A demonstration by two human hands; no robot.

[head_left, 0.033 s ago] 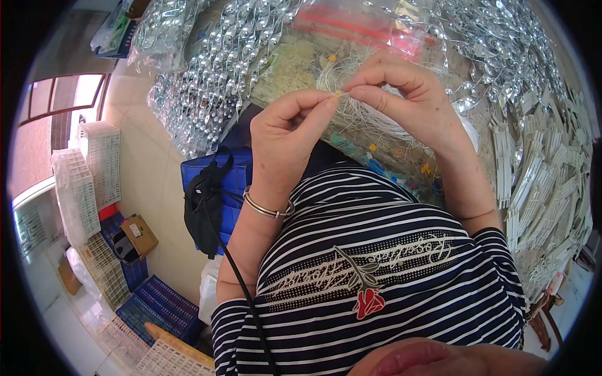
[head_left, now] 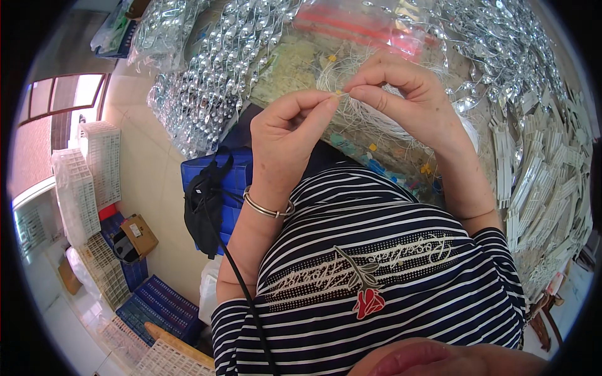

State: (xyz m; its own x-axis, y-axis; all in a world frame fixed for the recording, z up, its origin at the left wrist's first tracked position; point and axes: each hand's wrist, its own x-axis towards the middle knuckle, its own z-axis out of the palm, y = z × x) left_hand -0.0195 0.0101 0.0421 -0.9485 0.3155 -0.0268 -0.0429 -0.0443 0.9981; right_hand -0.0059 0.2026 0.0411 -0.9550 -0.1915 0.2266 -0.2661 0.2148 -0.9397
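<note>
My left hand, with a metal bangle at the wrist, is closed in a pinch above the worktable. My right hand pinches just to its right, and the two sets of fingertips almost meet. Between them sits a tiny yellow piece, apparently on a thin pale thread; its details are too small to make out. Behind and beneath my right hand lies a loose bundle of white thread on the table.
Strings of shiny silver twisted pieces hang at the back left, more silver ones at the back right. Pale strips are heaped on the right. A red-edged plastic bag lies behind. Blue crates and white baskets stand left.
</note>
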